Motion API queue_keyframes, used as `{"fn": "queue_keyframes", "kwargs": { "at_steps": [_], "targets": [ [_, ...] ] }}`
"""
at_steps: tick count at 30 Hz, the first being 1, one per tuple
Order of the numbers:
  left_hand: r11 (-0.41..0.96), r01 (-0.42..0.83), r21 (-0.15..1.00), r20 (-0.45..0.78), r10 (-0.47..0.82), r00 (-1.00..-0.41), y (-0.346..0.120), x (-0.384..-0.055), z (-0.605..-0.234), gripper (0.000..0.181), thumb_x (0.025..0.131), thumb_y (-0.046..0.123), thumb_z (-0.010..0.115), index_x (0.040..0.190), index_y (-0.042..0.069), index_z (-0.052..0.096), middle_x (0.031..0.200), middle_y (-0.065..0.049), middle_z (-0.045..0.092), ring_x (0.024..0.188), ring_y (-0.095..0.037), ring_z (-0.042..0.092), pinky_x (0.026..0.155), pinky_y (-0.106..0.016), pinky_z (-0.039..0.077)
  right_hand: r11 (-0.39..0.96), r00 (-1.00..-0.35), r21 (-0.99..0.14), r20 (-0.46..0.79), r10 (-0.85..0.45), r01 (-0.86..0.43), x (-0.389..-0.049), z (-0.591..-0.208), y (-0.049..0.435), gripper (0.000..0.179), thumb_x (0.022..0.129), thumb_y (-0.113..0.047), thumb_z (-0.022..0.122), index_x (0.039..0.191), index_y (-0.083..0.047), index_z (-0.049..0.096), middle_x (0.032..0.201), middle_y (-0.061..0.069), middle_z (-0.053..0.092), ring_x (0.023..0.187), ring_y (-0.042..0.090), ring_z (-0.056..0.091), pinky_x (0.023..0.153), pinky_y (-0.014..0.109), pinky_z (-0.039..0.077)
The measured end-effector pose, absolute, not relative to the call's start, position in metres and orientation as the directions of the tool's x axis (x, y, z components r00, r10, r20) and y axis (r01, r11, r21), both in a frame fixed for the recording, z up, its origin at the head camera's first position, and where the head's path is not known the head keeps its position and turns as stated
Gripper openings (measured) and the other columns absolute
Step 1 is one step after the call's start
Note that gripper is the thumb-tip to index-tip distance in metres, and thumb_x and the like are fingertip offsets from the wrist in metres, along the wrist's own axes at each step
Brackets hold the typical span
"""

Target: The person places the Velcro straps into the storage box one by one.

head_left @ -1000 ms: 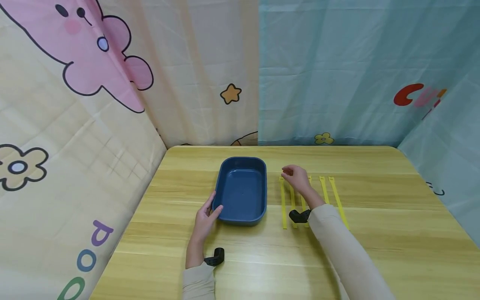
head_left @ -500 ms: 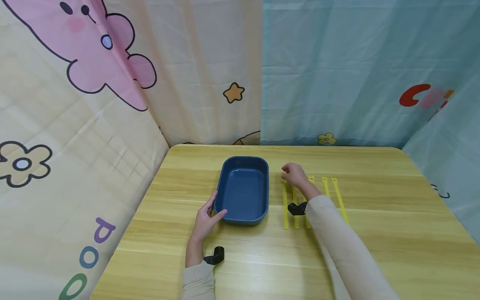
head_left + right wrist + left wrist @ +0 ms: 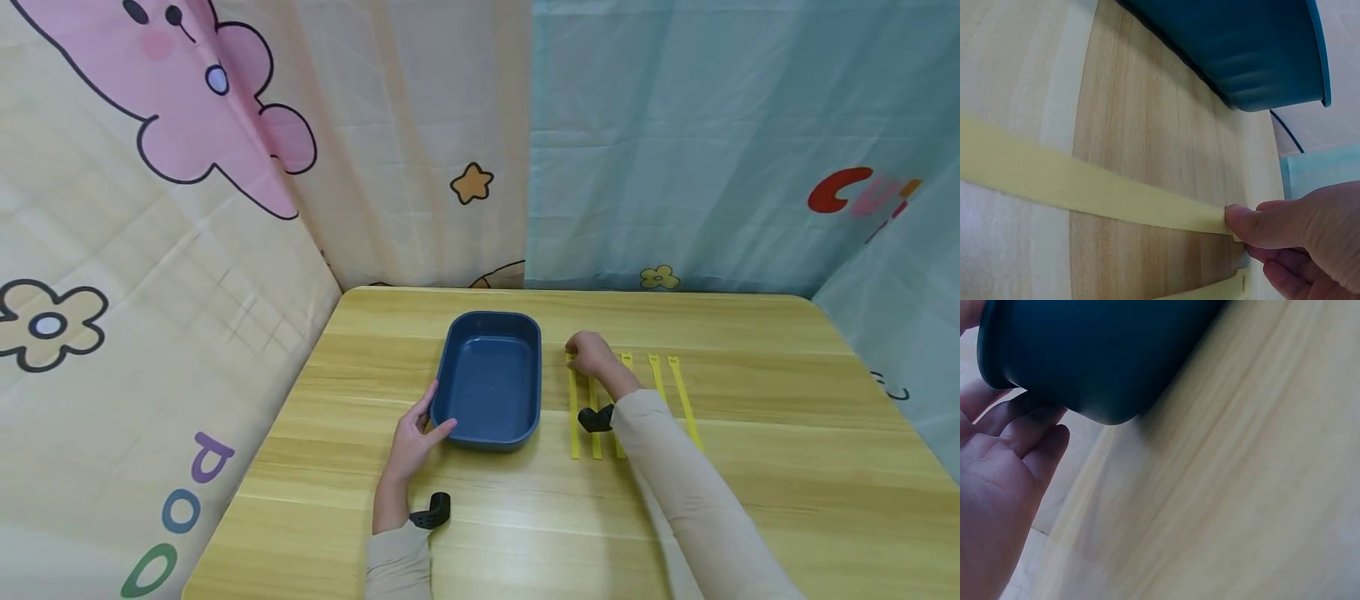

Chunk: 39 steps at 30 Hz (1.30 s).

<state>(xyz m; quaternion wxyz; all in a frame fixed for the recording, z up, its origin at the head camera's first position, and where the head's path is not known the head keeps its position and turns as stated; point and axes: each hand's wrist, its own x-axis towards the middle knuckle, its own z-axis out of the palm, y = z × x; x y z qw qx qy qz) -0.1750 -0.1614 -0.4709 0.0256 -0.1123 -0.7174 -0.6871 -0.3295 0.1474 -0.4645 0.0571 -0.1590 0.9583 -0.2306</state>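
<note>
A dark blue plastic basin [image 3: 491, 440] with nothing inside sits on the wooden table. At its near left corner my left hand [image 3: 408, 446] holds it, thumb at the rim and fingers along the outer wall. Right of the basin, several flat yellow cable straps [image 3: 681, 392] lie side by side, each with a wider slotted head at the far end. My right hand [image 3: 594, 354] pinches the head end of the leftmost yellow strap [image 3: 1110, 184] between thumb and finger. In the right wrist view a second strap [image 3: 1219, 290] lies just below that hand. My right forearm covers parts of the middle straps.
The table [image 3: 315, 500] is light wood with rounded far corners. Patterned curtains [image 3: 637, 125] hang behind it and along both sides. Each wrist carries a small black camera mount [image 3: 431, 511].
My right hand has lowered slightly onto the leftmost strap's head, and its fingers have closed on it. My left hand stays at the basin's corner. The head view has shifted slightly.
</note>
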Motion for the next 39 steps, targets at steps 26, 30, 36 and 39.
{"fn": "queue_keyframes", "kwargs": {
  "at_steps": [26,30,36,39],
  "targets": [
    [-0.016,0.222,0.975,0.223,0.124,-0.967,-0.166,-0.188,-0.498,0.070,0.082,-0.002,0.066,0.141,-0.005,0.028,0.147,-0.016,0.023,0.134,-0.027,0.022,0.105,-0.033,0.022,0.829,-0.948,-0.486,0.002,-0.317,-0.278,-0.328,-0.460,0.151,0.018,0.081,0.008,0.055,0.081,0.003,0.072,0.075,0.012,0.066,0.057,0.017,0.046,0.054,0.028,0.040],
    [-0.007,0.211,0.978,0.210,0.133,-0.969,-0.164,-0.184,-0.487,0.069,0.082,-0.007,0.063,0.139,-0.009,0.026,0.146,-0.020,0.021,0.133,-0.031,0.020,0.105,-0.037,0.021,0.814,-0.950,-0.516,-0.004,-0.313,-0.266,-0.329,-0.452,0.154,0.015,0.085,0.003,0.057,0.091,0.006,0.071,0.090,0.018,0.067,0.074,0.025,0.060,0.064,0.035,0.050],
    [0.007,0.186,0.983,0.184,0.127,-0.975,-0.162,-0.178,-0.473,0.069,0.082,-0.008,0.063,0.139,-0.010,0.025,0.146,-0.021,0.021,0.132,-0.033,0.023,0.104,-0.040,0.023,0.783,-0.941,-0.557,-0.003,-0.337,-0.279,-0.327,-0.439,0.156,0.017,0.087,0.001,0.056,0.096,0.008,0.068,0.092,0.019,0.065,0.083,0.030,0.060,0.071,0.039,0.051],
    [0.008,0.181,0.983,0.179,0.131,-0.975,-0.163,-0.177,-0.472,0.069,0.082,-0.008,0.062,0.139,-0.010,0.024,0.146,-0.021,0.021,0.132,-0.033,0.023,0.104,-0.039,0.023,0.775,-0.935,-0.555,0.015,-0.353,-0.302,-0.324,-0.432,0.156,0.017,0.087,0.001,0.056,0.097,0.008,0.068,0.092,0.019,0.066,0.082,0.030,0.061,0.070,0.039,0.051]
  ]
}}
